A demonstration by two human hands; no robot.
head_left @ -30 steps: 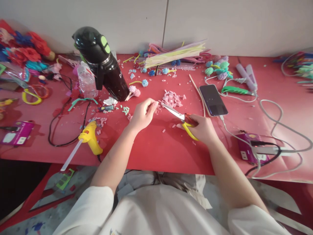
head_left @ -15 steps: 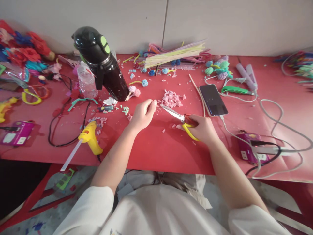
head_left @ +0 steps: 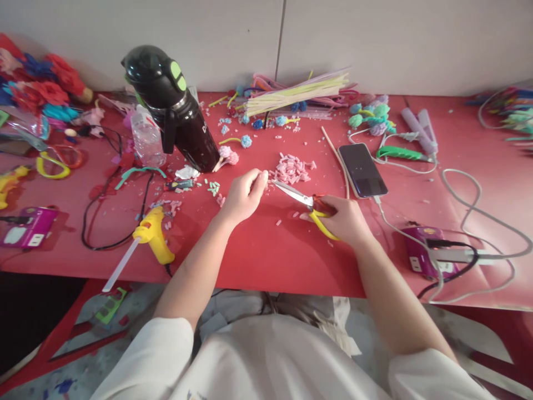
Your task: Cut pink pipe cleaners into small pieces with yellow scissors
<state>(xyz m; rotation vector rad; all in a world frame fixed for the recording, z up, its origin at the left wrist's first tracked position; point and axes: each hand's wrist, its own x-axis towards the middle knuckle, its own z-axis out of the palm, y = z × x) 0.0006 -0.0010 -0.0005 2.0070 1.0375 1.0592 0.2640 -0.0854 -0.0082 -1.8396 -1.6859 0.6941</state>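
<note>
Centrally, scissors (head_left: 292, 193) point leftward above the worktop (head_left: 258, 261), their handles gripped in the right of the two hands (head_left: 343, 216). The left hand (head_left: 244, 197), just beside the tips, has thumb and fingers pinched together; whether they hold a tiny piece, I cannot tell. Just beyond lies a heap of pink pieces (head_left: 293, 168). Farther left, a capped black flask (head_left: 195, 136) partly hides a clear bottle (head_left: 145, 144); the flask's contents are hidden.

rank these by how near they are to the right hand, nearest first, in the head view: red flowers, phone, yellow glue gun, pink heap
From the right hand:
1. Phone, just beyond it.
2. Pink heap, ahead and left.
3. Yellow glue gun, farther left.
4. Red flowers, far left.
</note>
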